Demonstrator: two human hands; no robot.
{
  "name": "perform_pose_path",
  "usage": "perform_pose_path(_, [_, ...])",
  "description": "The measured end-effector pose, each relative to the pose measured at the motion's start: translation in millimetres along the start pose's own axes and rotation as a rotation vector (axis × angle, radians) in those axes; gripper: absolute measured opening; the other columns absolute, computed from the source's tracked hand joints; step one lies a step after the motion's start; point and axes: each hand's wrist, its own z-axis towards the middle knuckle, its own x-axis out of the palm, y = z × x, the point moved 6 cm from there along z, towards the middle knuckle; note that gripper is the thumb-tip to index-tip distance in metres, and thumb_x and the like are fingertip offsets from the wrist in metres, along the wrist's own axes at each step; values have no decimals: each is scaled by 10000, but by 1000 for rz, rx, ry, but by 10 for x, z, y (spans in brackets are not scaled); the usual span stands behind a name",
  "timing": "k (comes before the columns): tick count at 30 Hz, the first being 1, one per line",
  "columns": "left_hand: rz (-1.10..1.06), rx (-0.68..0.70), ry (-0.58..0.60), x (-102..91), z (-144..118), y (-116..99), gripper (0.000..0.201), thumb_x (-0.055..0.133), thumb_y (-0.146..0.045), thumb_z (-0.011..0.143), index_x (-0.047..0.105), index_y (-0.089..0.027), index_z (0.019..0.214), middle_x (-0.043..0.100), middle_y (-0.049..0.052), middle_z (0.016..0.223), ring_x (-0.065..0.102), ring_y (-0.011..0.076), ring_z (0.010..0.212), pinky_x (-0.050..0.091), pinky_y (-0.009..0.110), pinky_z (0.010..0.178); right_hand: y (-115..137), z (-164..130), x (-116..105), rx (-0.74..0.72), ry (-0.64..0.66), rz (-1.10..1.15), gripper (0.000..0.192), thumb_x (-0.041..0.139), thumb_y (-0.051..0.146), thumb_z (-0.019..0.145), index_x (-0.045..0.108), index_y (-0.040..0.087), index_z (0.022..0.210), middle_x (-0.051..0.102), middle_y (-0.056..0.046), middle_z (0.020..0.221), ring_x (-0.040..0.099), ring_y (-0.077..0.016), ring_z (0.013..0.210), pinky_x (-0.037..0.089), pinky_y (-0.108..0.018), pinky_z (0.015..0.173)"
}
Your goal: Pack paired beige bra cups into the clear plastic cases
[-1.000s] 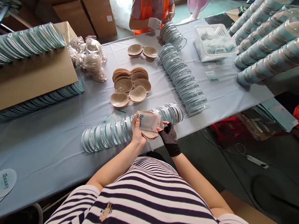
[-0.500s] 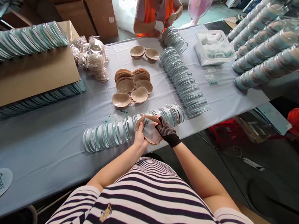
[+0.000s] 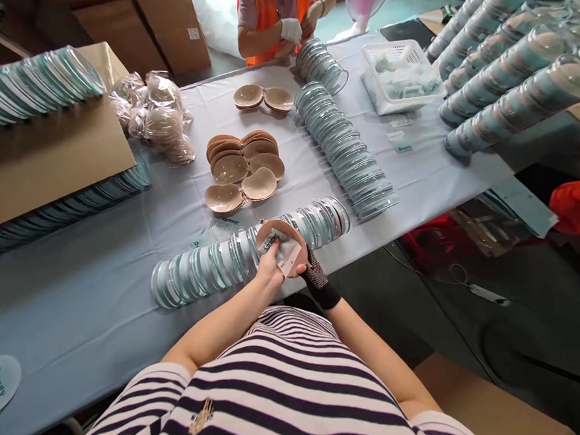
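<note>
Beige cup (image 3: 283,233) now has the white sachet (image 3: 283,253) pushed into it; left hand (image 3: 268,267) and gloved right hand (image 3: 314,272) both clamp it, just above the counter (image 3: 92,276) edge.

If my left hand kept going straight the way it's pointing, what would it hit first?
Your left hand points away from you, so it would likely first meet the row of clear shells just beyond the cup it holds, though depth is unclear.
</note>
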Motion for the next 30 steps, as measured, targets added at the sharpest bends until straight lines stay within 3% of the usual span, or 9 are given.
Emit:
perform_pose_path(5, [67, 2, 22, 158, 78, 72, 282, 735, -356, 805, 663, -142, 975, 725, 98, 890, 704, 221, 771, 598, 369, 682, 112, -56, -217, -18, -69, 211, 962, 712, 756, 599, 511, 203, 1360, 643, -157, 1253, 579, -328, 1224, 516, -485, 1011])
perform_pose_path(9, [220, 287, 20, 187, 35, 74, 374, 814, -337, 696, 659, -180, 998, 724, 65, 935, 691, 205, 793, 567, 328, 686, 97, -7, -276, 132, -128, 323, 596, 686, 605, 729, 619, 230, 1188, 715, -92, 1066, 671, -274, 1053, 590, -446, 887])
perform_pose_path(13, [495, 490, 221, 304, 60, 168, 413, 758, -471, 743, 656, -217, 1052, 721, 63, 998, 681, 220, 872, 548, 369, 787, -93, -50, -393, 257, -208, 256, 359, 604, 559, 802, 669, 220, 902, 709, -59, 797, 690, -225, 735, 603, -349, 614])
perform_pose_path(16, [808, 607, 457, 586, 216, 162, 389, 725, -483, 782, 667, -220, 1063, 713, 85, 1052, 650, 263, 1016, 507, 432, 933, -274, -115, -801, 242, -473, -39, 400, 536, 558, 835, 666, 185, 903, 711, -90, 815, 683, -238, 735, 600, -391, 674])
perform_pose_path(19, [1293, 969, 654, 1025, 378, 25, 372, 681, -396, 840, 639, -216, 1163, 652, 112, 1209, 563, 283, 1189, 416, 475, 1063, -451, -162, -1263, 192, -732, -235, 437, 470, 515, 866, 648, 152, 1031, 705, -158, 1022, 674, -284, 951, 558, -489, 882])
perform_pose_path(21, [1636, 1195, 714, 1275, 503, -16, 246, 606, -319, 899, 656, -214, 1115, 636, 111, 1212, 552, 265, 1189, 404, 458, 1072, -579, -194, -1480, 217, -851, -312, 409, 454, 478, 877, 639, 144, 1023, 694, -180, 1020, 664, -305, 970, 541, -522, 896])
perform_pose_path(23, [1901, 1275, 760, 1427, 637, 9, 156, 559, -275, 927, 686, -216, 997, 656, 95, 1113, 582, 246, 1107, 439, 424, 1025, -622, -224, -1582, 203, -920, -430, 370, 447, 438, 884, 643, 146, 998, 693, -177, 971, 671, -311, 933, 554, -511, 857])
perform_pose_path(26, [2073, 1303, 821, 1505, 730, 87, 134, 591, -256, 905, 698, -232, 981, 672, 75, 1028, 591, 241, 1042, 441, 418, 1015, -558, -211, -1507, 105, -835, -573, 362, 437, 371, 899, 654, 145, 1081, 695, -163, 1005, 678, -294, 941, 562, -449, 853])
perform_pose_path(30, [1973, 1204, 868, 1486, 741, 134, 176, 603, -181, 867, 698, -250, 998, 674, 77, 982, 601, 242, 1021, 422, 421, 1032, -476, -193, -1297, 105, -645, -641, 433, 453, 350, 905, 621, 134, 1241, 689, -163, 1064, 674, -301, 980, 556, -431, 878])
